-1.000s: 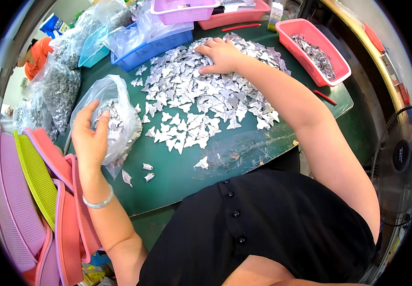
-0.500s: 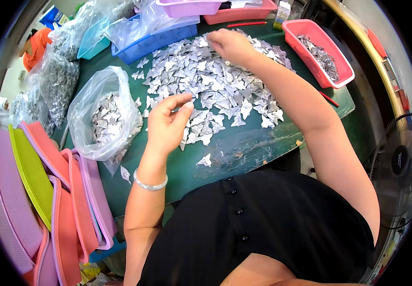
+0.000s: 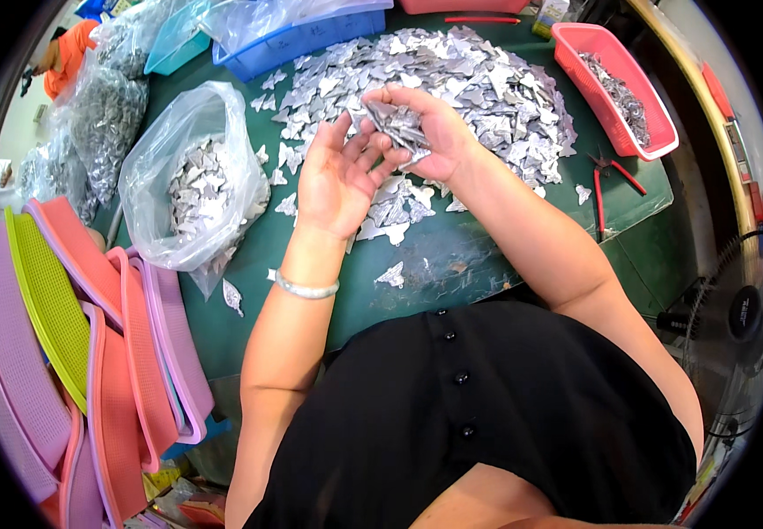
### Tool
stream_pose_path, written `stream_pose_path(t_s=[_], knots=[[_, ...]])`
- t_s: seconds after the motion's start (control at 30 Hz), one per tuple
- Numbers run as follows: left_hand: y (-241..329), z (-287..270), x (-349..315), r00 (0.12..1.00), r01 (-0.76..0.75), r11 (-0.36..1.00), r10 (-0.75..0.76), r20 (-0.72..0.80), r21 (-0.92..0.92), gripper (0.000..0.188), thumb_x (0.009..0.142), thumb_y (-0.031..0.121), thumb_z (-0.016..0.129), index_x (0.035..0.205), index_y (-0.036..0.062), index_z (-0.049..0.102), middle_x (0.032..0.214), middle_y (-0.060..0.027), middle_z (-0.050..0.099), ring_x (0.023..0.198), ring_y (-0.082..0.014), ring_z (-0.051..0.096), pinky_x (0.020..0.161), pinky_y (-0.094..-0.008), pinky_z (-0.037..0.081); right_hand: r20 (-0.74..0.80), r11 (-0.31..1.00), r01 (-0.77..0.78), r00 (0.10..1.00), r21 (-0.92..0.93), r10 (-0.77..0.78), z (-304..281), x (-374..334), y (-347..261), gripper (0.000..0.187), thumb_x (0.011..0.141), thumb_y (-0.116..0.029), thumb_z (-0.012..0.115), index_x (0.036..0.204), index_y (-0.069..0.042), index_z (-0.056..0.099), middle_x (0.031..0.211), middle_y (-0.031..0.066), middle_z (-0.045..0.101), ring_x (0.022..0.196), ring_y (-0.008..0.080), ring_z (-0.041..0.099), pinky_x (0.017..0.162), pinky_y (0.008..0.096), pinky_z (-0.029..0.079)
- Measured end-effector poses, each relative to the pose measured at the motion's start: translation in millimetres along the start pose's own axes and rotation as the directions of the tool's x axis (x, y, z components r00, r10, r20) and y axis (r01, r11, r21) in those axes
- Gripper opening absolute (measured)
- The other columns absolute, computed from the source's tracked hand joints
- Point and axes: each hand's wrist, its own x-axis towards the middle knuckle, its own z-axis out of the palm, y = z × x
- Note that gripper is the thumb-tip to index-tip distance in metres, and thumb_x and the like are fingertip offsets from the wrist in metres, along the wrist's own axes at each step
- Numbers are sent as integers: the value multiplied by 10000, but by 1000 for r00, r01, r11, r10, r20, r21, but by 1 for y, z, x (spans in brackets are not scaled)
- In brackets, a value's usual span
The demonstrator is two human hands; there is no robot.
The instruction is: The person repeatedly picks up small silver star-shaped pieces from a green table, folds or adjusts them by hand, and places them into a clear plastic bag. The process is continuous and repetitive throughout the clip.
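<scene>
At the centre of the frame the left hand (image 3: 339, 181) lies palm up with its fingers spread and loose, holding nothing firmly, while just beside it the right hand (image 3: 426, 132) curls its fingers around a stacked bunch of metal pieces (image 3: 397, 126). That bunch looks loosely gripped and could fan out and slip through the gaps of the open fingers, scattering onto the green table (image 3: 487, 256) among the strays already lying there. Farther off, the clear bag (image 3: 189, 176) at left centre slumps with its mouth wide and could spill, and the big heap (image 3: 478, 79) at upper centre crowds the red tray (image 3: 615, 88).
</scene>
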Motion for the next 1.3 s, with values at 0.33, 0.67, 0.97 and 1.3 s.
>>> stream_pose_path(t_s=[0.33, 0.67, 0.97, 1.3], knots=[[1, -29, 5, 999, 16, 983, -7, 53, -184, 414, 917, 330, 330, 1087, -25, 459, 995, -175, 526, 922, -323, 513, 874, -447, 411, 95, 996, -11, 995, -84, 19, 1, -9, 6, 299, 829, -171, 456, 1058, 13, 510, 951, 145, 573, 589, 147, 541, 420, 208, 398], [2, -25, -3, 990, 56, 961, -18, 142, -270, 416, 922, 306, 334, 1157, -31, 399, 1061, -141, 500, 1086, -312, 450, 1000, -466, 312, -38, 864, 29, 998, -503, -55, 19, -22, -9, 370, 728, -24, 463, 1093, -13, 521, 920, 105, 595, 587, 92, 522, 407, 181, 355], [0, -18, -6, 998, -4, 989, 14, 64, -150, 336, 921, 268, 342, 1086, -8, 437, 1050, -116, 514, 1027, -256, 478, 956, -433, 360, -20, 773, 52, 996, -632, -83, 25, -22, -2, 392, 703, 20, 451, 1085, -6, 531, 1020, 94, 600, 558, 95, 523, 387, 180, 355], [1, -16, -7, 994, -16, 980, 38, 106, -199, 343, 927, 232, 315, 1078, -61, 412, 1131, -193, 490, 1026, -276, 491, 941, -401, 390, 47, 824, 92, 996, -560, -80, 20, -23, -8, 478, 723, -15, 440, 1199, 31, 433, 1002, 145, 566, 598, 114, 530, 406, 176, 387]])
